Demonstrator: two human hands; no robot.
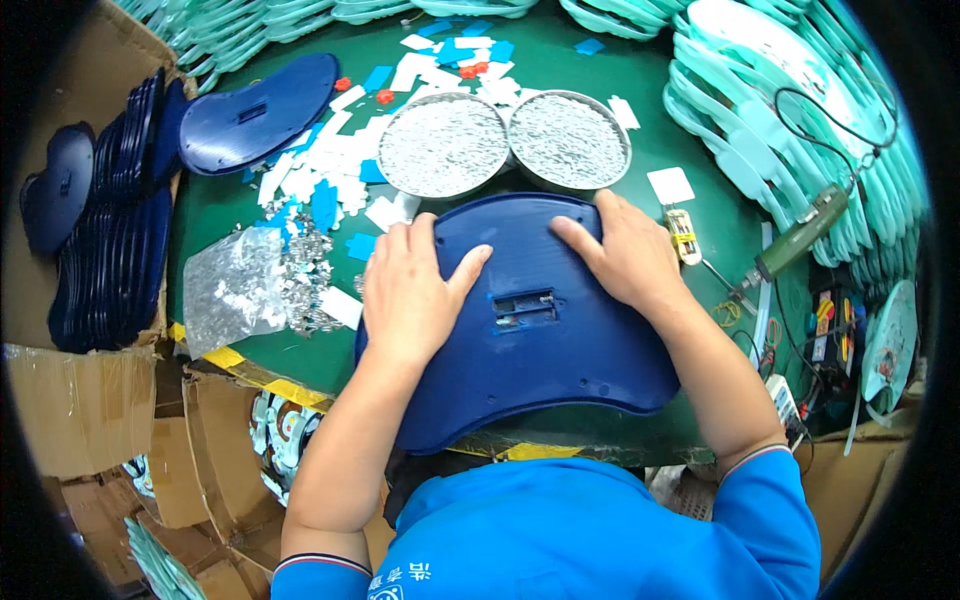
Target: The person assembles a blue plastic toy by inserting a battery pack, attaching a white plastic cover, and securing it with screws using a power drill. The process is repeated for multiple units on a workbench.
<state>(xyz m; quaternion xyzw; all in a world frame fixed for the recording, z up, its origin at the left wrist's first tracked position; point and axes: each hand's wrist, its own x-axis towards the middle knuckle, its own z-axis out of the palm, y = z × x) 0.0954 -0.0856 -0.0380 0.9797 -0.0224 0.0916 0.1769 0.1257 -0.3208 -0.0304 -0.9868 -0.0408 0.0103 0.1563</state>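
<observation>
Left bare hand (415, 290) and right bare hand (640, 255) on one dark-blue, curved plastic panel (530, 370).
With each grip closed on an opposite edge, thumbs on the face; one rectangular slot near mid-panel, near edge overhanging the green worktop (655, 130). Just beyond, two round grey-rimmed containers (455, 190) of small silvery pieces; farther left, one spare dark-blue panel (270, 132); at right, one green cylindrical power screwdriver (805, 230).

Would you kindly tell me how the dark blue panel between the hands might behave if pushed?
The dark blue panel would probably stay stiff, since its broad face shows no sag. It may be rather slippery, as its surface looks smooth with a slight sheen. Rolling seems unlikely, given its plate-like shape.
</observation>
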